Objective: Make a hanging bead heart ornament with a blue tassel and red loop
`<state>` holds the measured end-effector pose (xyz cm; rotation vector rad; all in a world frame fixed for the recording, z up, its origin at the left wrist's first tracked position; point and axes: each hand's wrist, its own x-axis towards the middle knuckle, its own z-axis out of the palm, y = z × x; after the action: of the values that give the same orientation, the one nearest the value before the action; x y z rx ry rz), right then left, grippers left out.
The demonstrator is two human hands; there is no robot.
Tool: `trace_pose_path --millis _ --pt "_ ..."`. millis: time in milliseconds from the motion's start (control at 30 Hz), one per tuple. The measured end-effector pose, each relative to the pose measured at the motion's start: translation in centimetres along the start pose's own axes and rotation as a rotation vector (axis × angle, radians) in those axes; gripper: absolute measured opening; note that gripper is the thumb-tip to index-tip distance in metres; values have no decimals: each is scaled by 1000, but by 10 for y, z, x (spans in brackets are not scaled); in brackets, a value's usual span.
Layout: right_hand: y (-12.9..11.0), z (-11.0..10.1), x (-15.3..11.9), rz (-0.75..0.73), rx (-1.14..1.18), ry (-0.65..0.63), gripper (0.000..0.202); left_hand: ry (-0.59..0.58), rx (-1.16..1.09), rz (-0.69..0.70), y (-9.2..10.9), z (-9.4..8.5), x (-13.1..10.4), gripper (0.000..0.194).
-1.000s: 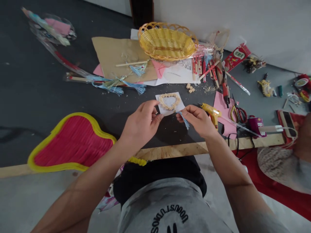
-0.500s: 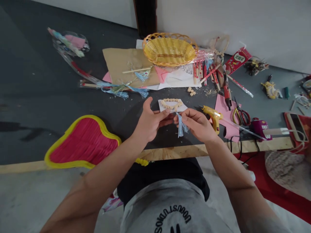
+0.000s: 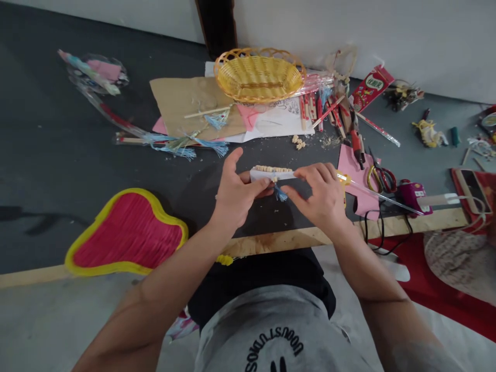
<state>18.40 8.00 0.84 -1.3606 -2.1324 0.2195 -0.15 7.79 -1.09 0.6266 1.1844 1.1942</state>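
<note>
A small white card (image 3: 261, 176) bears a row of pale wooden beads (image 3: 273, 169) along its top and is tilted nearly edge-on. My left hand (image 3: 236, 199) pinches the card's left part, thumb on the near face and fingers behind. From the near edge hangs a blue tassel (image 3: 280, 194). At the card's right end is my right hand (image 3: 321, 194), its fingertips touching the corner; the thumb, spread apart from them, points at the tassel. A yellow glue gun (image 3: 341, 180) lies just beyond the right hand, partly hidden by it.
Behind stands a yellow wicker basket (image 3: 259, 77) on papers, beside red-and-wood sticks (image 3: 337, 116). Scissors (image 3: 382, 175) lie on pink felt (image 3: 349, 160) at right, near a purple plug block (image 3: 414, 196). A red heart-like panel with yellow rim (image 3: 127, 232) rests at the left table edge.
The card has tipped from showing its bead ring flat to nearly edge-on. My right hand has let go of the tassel and shifted up to the card's right end.
</note>
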Motion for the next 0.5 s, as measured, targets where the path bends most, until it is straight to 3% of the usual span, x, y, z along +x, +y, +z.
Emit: trace_pose_path --millis 133,300,500 --pt "-11 -5 -1 -22 -100 77 18 -17 20 49 -1 1 -4 102" --pt "-15 3 -4 55 88 -79 22 -3 131 150 -5 3 -12 95" --pt "-15 12 -8 143 236 -95 11 -57 262 243 -7 4 -22 89"
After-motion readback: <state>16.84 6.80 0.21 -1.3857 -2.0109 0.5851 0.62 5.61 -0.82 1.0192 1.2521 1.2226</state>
